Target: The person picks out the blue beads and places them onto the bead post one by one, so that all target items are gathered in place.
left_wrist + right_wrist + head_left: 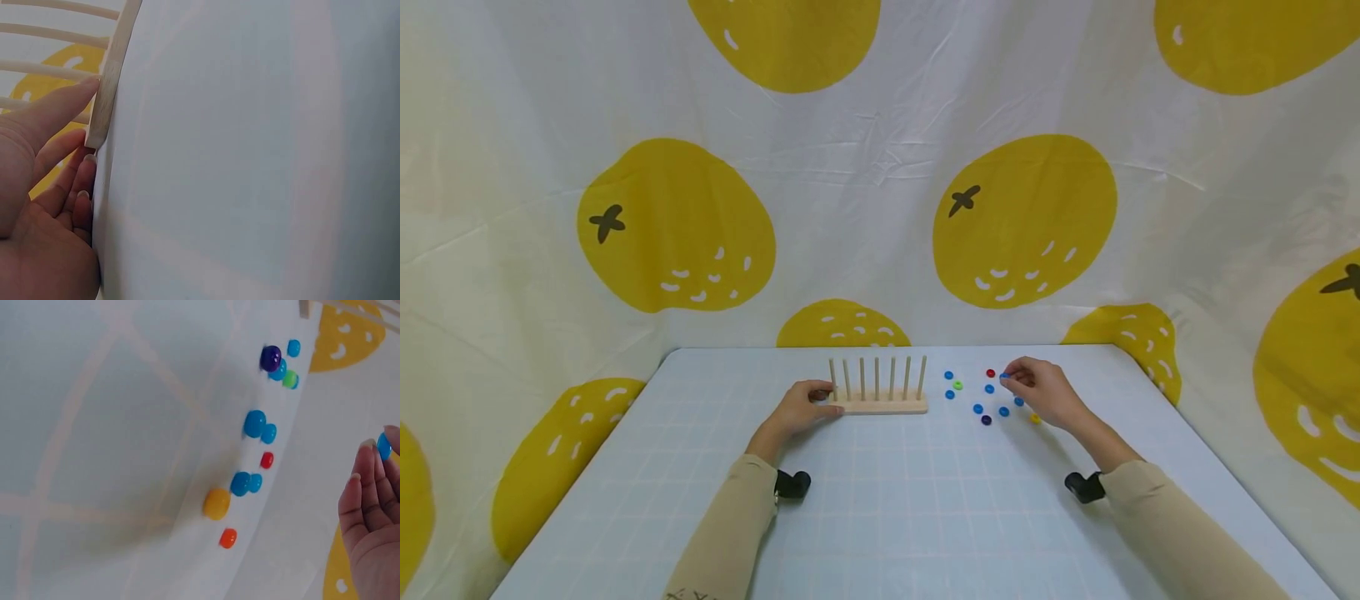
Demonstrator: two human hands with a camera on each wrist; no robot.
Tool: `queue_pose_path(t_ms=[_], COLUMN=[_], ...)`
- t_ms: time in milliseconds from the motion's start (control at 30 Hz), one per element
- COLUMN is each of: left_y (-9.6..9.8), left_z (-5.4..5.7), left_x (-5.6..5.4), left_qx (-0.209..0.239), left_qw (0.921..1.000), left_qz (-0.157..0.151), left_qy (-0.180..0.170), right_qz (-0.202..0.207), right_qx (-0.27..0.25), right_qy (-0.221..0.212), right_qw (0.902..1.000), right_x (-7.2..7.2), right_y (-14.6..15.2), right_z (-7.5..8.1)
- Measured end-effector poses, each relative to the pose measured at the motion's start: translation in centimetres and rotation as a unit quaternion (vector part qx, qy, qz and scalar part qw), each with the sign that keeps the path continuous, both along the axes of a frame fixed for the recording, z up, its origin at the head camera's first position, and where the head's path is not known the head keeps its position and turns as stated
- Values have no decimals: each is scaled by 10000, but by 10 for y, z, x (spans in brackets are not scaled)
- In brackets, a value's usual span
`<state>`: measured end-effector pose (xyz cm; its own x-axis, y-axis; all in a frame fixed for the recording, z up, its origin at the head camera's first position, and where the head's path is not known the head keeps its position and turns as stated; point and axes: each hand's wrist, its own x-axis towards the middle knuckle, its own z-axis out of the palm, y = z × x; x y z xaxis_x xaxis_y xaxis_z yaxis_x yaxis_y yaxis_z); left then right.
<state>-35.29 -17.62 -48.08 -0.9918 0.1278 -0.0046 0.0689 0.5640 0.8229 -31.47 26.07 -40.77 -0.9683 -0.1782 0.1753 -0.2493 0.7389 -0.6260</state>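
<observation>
A pale wooden peg rack [880,407] with several upright thin pegs stands on the table. My left hand [801,408] holds its left end; in the left wrist view the thumb [78,94] lies against the base's edge and the fingertips are at its end corner. To the right, my right hand [1045,392] pinches a small blue bead [384,446] between thumb and fingertips, raised above the table. Around and below that hand lie loose beads: several blue ones [1003,412], a red [990,373], a green [957,385], a dark purple [987,420] and a yellow [1035,418].
An orange bead [229,538] shows beside the yellow one in the right wrist view. The table [880,517] has a pale checked cover. A white curtain [850,217] with yellow fruit prints hangs behind and at both sides. Black wrist devices [793,484] sit at the sleeves.
</observation>
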Motion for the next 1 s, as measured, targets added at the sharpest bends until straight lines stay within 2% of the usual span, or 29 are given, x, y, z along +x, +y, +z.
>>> queue_pose_path(t_ms=[200,567,1000], left_y=[0,0,0], left_z=[0,2,3], left_x=[0,3,4], left_qx=[29,-21,116], left_qw=[10000,9999,9999], left_qz=[-17,20,-17], left_qy=[2,-116,-108], right_qz=[-24,210,350], right_qx=[-92,-494,-582], right_qy=[96,337,647], right_qw=[9999,9980,9956], right_x=[3,5,5], right_y=[-6,-21,-42], right_z=[3,6,5])
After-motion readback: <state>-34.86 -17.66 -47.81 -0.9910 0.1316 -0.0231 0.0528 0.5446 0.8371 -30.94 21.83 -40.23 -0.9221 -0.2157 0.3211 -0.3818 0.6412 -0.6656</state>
